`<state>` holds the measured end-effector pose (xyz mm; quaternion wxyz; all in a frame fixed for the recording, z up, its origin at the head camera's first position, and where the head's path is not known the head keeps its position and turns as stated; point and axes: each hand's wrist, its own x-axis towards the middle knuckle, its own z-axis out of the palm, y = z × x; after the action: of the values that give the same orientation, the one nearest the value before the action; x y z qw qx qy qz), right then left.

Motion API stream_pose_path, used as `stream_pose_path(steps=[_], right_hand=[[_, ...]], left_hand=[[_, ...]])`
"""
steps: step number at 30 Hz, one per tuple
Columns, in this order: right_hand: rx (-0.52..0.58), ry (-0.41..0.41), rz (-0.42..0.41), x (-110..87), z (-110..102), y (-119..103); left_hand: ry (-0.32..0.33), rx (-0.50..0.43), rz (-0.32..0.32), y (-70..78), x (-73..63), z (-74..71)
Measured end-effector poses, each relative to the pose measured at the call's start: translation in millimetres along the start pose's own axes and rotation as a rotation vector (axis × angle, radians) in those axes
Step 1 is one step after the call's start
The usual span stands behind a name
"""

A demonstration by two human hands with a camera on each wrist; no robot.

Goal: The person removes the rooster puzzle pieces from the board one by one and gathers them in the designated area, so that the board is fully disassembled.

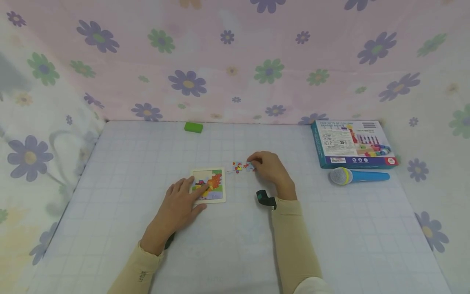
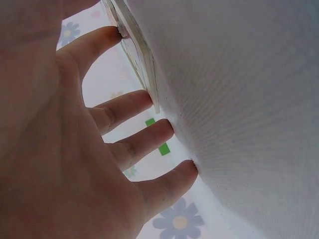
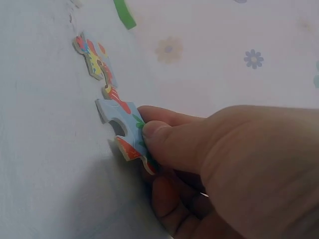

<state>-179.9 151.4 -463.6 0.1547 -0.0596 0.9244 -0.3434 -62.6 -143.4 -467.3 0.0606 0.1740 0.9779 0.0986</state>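
My left hand (image 1: 180,204) lies with spread, straight fingers on a square picture puzzle (image 1: 217,195) in a pale frame. One finger rests on the picture and others touch the frame's left edge and the table. In the left wrist view the puzzle's edge (image 2: 144,59) stands beside the fingertips. To the right of the frame, my right hand (image 1: 269,165) pinches a light-blue puzzle piece (image 3: 130,124) with red and green print between thumb and forefinger. A second puzzle piece (image 3: 94,57), printed yellow and red, lies on the table just beyond it.
A green block (image 1: 193,128) lies near the table's back edge. At the right a boxed set (image 1: 354,145) lies flat, with a blue toy microphone (image 1: 367,176) in front of it. Flowered cloth (image 1: 227,61) hangs behind the table.
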Motion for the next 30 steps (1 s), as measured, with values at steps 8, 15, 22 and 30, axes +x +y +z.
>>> stream_pose_path(steps=[8, 15, 22, 30], right_hand=[[-0.014, 0.043, 0.013, 1.5, 2.4, 0.7], [-0.007, 0.066, 0.014, 1.4, 2.4, -0.4], [-0.006, 0.061, 0.037, 1.0, 1.4, -2.0], [-0.007, 0.052, 0.073, -0.1, 1.9, -4.7]], left_hand=[[0.003, 0.002, 0.002, 0.3, 0.0, 0.0], [0.011, -0.001, 0.007, -0.6, -0.2, 1.0], [0.009, -0.01, 0.006, 0.2, -0.4, -0.4], [0.005, -0.003, 0.003, 0.9, -0.5, -1.0]])
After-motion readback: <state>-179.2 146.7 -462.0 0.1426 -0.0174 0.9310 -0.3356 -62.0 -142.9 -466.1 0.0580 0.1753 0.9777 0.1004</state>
